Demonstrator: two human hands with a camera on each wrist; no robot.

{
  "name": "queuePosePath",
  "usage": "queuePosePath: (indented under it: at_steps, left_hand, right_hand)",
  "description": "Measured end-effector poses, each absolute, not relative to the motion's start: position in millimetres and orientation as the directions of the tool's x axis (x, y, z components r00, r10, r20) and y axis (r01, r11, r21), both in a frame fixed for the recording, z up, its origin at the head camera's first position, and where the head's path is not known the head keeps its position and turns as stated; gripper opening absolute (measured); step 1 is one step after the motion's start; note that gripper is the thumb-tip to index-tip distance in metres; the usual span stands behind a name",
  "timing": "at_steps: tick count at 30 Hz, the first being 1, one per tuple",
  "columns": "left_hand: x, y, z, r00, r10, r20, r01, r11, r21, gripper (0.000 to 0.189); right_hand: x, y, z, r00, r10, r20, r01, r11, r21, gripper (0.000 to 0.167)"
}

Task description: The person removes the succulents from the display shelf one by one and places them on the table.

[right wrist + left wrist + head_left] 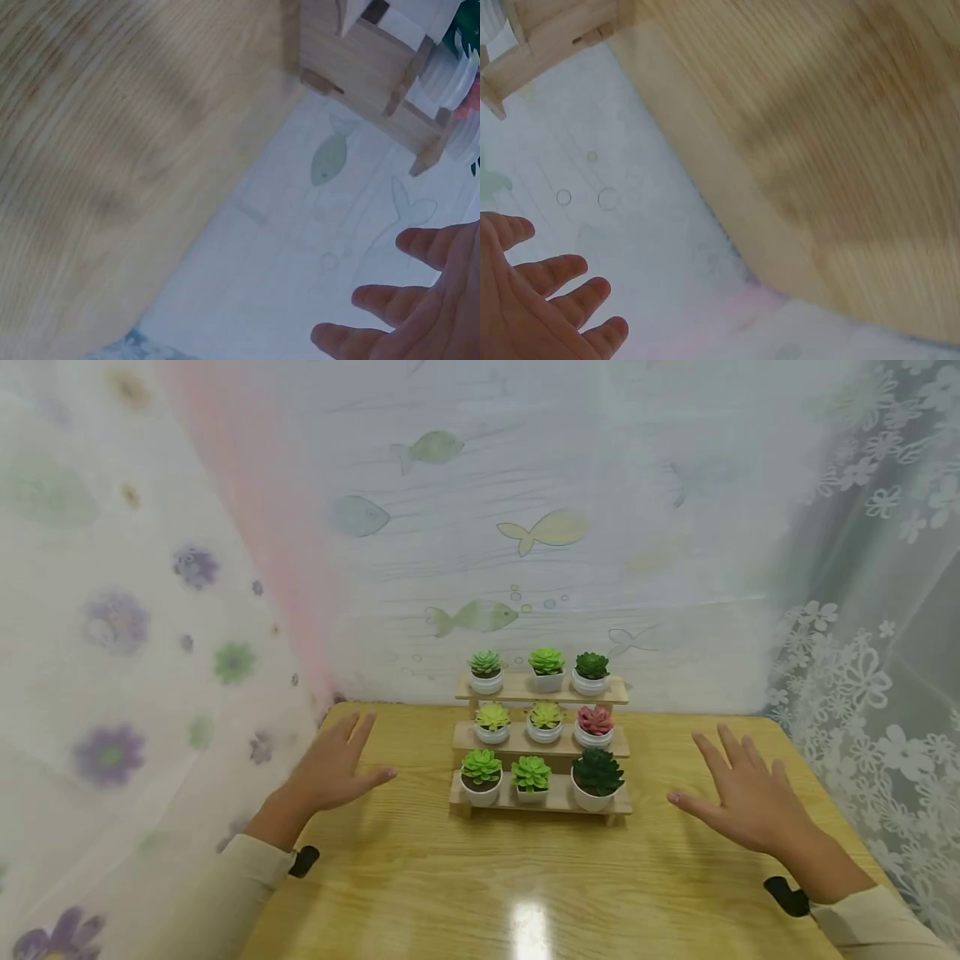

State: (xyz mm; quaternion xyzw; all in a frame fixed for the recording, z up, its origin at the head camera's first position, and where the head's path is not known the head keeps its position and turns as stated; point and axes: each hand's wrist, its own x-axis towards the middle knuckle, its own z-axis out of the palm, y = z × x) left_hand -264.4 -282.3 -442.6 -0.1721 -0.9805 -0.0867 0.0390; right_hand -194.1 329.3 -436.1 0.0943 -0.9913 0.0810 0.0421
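Observation:
A three-tier wooden stand point(540, 806) bears several small potted succulents in white pots. Its top tier has a pale green one point(485, 663), a bright green one point(547, 661) and a dark green one point(592, 666). Two yellow-green plants and a red succulent point(595, 720) occupy the middle tier; two bright green ones and a large dark green succulent point(597, 772) the bottom. My left hand point(330, 768) hovers left of the stand, fingers spread, holding nothing. To the right, my right hand point(750, 793) is likewise spread and apart from the stand. Both wrist views show extended fingers touching nothing.
The stand is at the back of a wooden table point(420, 885) with rounded corners. Behind it hangs a pale curtain point(637, 468) printed with fish. A flowered curtain point(150, 693) borders the left side, and a white floral lace curtain point(885, 677) the right.

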Motion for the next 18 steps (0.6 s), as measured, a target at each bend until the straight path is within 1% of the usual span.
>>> queuePosePath:
  at_steps: [7, 14, 18]
  left_hand:
    - [-265.5, -265.1, -460.8, -0.952, 0.295, 0.076, 0.301, 0.875, 0.378, 0.11]
    - [-268.0, -242.2, -479.0, -0.969, 0.245, 0.025, 0.217, 0.804, 0.553, 0.105]
    - [-268.2, -228.5, -487.7, -0.974, 0.228, -0.001, 0.174, 0.744, 0.645, 0.099]
  right_hand:
    - [-197.6, 323.2, -438.0, -0.963, -0.217, 0.161, -0.243, 0.957, -0.162, 0.105]
    - [-202.1, 313.9, -443.7, -0.96, -0.218, 0.175, -0.255, 0.939, -0.229, 0.103]
    - [-202.5, 306.8, -446.0, -0.962, -0.209, 0.177, -0.252, 0.928, -0.274, 0.101]
